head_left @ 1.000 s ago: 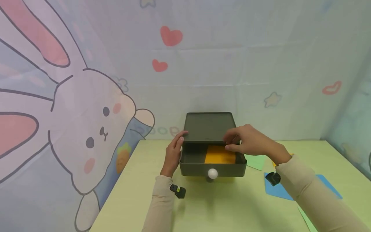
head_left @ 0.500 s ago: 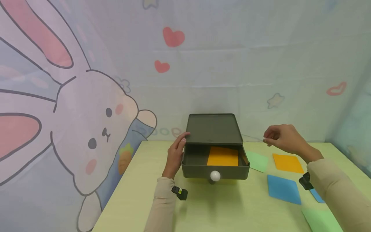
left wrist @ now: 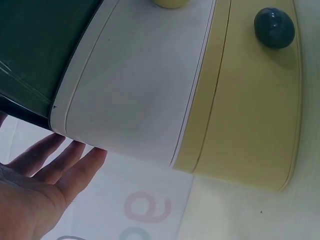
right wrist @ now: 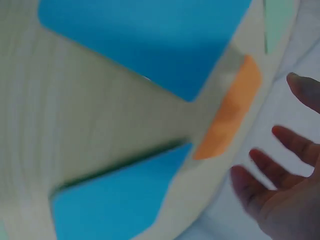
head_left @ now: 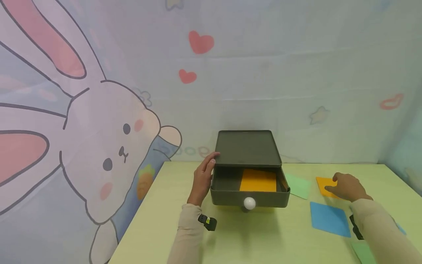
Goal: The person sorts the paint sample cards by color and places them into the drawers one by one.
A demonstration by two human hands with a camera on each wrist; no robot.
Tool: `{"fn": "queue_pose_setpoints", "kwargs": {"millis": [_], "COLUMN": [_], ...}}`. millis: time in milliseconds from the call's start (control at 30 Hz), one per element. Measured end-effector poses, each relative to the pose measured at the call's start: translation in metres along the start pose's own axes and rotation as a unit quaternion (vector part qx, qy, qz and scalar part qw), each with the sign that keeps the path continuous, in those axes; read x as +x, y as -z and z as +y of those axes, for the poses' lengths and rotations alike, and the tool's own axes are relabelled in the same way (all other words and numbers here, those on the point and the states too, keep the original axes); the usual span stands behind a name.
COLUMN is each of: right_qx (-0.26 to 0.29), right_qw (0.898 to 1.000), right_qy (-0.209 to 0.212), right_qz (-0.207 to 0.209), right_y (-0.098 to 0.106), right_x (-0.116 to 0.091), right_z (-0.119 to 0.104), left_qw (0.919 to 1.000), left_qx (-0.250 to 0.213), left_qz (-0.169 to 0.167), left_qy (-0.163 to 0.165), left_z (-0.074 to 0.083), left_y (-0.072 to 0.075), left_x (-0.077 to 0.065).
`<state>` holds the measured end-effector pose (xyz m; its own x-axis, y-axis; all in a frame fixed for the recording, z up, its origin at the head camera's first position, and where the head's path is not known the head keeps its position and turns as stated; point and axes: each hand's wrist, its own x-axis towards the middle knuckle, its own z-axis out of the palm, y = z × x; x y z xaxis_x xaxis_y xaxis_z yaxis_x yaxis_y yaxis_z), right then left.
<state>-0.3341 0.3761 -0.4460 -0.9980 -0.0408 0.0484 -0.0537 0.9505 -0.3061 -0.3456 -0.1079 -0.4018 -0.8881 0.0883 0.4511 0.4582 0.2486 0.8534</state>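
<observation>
A dark drawer cabinet [head_left: 247, 148] stands on the table, its top drawer [head_left: 227, 200] pulled out by its white knob side. An orange card [head_left: 258, 180] lies in that drawer. My left hand [head_left: 202, 181] rests against the cabinet's left side, fingers extended; the left wrist view shows its fingertips at the edge of the white tier [left wrist: 135, 80]. Over an orange card [head_left: 322, 186] on the table, at the right, hovers my right hand [head_left: 347, 187], partly covering it. Its fingers are loosely bent with nothing between them in the right wrist view. Whether it touches the card is hard to tell.
A blue card [head_left: 330, 219] lies nearer me, with a second blue card [right wrist: 117, 197] by the right forearm. One green card [head_left: 298, 186] lies beside the cabinet, another green card [head_left: 364, 253] at the front right. A printed cloth [head_left: 250, 73] hangs behind the table.
My right hand has left the open drawer, swung right, then lowered over the orange card on the table. The left hand has stayed at the cabinet's side.
</observation>
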Motion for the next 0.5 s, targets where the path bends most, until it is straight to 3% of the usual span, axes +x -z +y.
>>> {"fn": "queue_pose_setpoints", "kwargs": {"millis": [100, 233, 400, 500], "right_qx": [0.028, 0.068, 0.083, 0.073], "right_qw": [0.997, 0.985, 0.972, 0.967], "right_qy": [-0.065, -0.150, -0.212, -0.240], "right_qz": [-0.030, -0.050, -0.062, -0.052], "right_y": [-0.009, -0.023, -0.036, -0.039], "right_x": [0.001, 0.010, 0.020, 0.020], "right_z": [0.011, 0.012, 0.002, 0.003], "left_qw": [0.9999, 0.9998, 0.9995, 0.9994], "left_qx": [-0.010, -0.017, -0.022, -0.027], "left_qz": [-0.007, -0.005, 0.007, -0.002], "left_qy": [0.006, 0.012, 0.020, 0.020], "left_z": [0.000, -0.001, -0.001, -0.002], "left_y": [-0.002, 0.000, 0.003, 0.000], "left_x": [0.002, 0.001, -0.002, -0.001]}}
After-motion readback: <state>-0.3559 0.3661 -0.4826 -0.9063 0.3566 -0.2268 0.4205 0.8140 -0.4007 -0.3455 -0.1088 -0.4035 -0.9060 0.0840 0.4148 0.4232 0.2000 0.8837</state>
